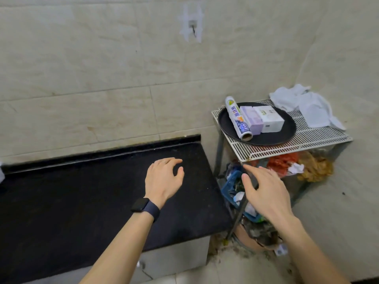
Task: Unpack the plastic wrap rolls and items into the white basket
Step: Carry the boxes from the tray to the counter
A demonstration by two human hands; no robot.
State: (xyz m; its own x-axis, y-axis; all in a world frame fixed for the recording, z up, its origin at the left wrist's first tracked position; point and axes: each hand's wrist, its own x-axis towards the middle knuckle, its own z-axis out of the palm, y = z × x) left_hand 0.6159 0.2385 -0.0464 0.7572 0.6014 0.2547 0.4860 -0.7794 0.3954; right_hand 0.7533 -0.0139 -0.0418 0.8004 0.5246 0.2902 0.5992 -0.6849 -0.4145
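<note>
The plastic wrap roll (238, 119) lies on the black tray (287, 136) atop the wire shelf (320, 138), its long axis running away from the person. The right hand (264, 193), spread and empty, is nearer; the left hand (164, 179) hangs loosely curled, empty, over the desk (71, 191).

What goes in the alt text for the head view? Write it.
Two empty hands, left and right, reach toward a black tray on a white wire rack holding a plastic wrap roll and two small boxes.

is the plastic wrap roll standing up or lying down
Lying down. The plastic wrap roll rests on its side on the black tray, beside the purple box, its open cardboard end facing the camera.
</note>
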